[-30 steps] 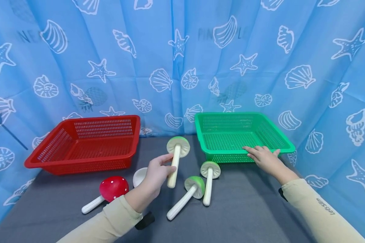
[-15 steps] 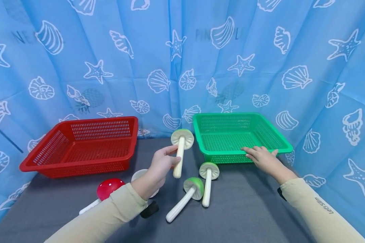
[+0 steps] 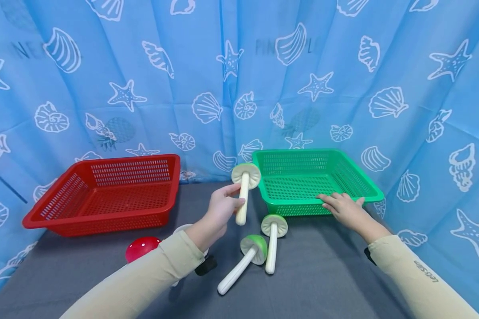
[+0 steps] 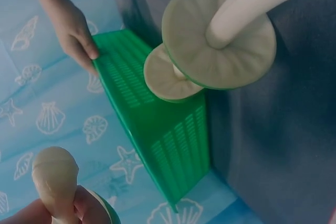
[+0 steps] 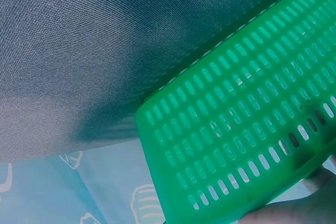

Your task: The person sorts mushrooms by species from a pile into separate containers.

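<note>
Head view, with the held mushroom as the centre of the clock: left hand (image 3: 219, 210) has a pale, smooth-stemmed mushroom with a green-edged cap (image 3: 244, 191) pinched by the stem, up in the air. Cap's at the 12 o'clock end, and its underside is a cream disc with radial creases. Right hand (image 3: 345, 210) is at 3 o'clock, fingers spread over the near rim of a green slotted plastic-looking basket (image 3: 303, 184); tips go past the edge, so I can't tell if it's gripping.

Straight out at 9 o'clock is a matching red slotted basket (image 3: 127, 199). Two more mushrooms with domed green caps and long whitish stems lie on the dark grey woven cloth (image 3: 323, 274): one at 6 o'clock (image 3: 243, 268), the other at 5 (image 3: 274, 243), just in front of the green basket. Out at 8 o'clock there's a glossy red, white-dotted cap (image 3: 141, 248), plus a whitish rounded thing (image 3: 182, 228). Beige left sleeve (image 3: 159, 270) and wrist block part of both. Blue seashell-print curtain (image 3: 207, 53) fills 12 o'clock.

Count: three green-capped mushrooms, one red cap, two baskets, one half-hidden whitish thing.
</note>
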`<action>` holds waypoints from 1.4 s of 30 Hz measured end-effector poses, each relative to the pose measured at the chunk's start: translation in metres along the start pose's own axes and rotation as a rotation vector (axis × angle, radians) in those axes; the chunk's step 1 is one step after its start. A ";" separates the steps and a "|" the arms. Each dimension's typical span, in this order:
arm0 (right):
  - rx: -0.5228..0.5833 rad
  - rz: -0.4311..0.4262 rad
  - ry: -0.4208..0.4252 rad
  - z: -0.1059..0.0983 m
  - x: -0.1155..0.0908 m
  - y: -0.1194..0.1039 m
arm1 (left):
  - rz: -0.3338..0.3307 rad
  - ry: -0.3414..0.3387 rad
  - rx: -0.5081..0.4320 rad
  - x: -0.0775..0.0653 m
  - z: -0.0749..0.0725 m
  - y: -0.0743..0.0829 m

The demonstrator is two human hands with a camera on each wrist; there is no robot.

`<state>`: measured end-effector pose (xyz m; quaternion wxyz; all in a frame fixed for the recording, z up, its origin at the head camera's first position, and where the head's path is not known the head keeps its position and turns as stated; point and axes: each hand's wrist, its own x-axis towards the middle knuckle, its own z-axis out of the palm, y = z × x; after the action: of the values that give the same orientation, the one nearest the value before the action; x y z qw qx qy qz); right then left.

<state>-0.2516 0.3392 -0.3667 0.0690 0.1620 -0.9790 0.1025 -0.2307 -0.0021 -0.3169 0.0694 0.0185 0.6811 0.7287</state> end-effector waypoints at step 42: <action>0.028 0.007 -0.015 -0.002 -0.002 -0.001 | -0.071 0.014 -0.078 0.054 0.054 0.003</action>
<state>-0.2497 0.3392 -0.3647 0.0588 0.1603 -0.9786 0.1151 -0.2782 0.0583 -0.3137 0.0912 -0.0134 0.6529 0.7518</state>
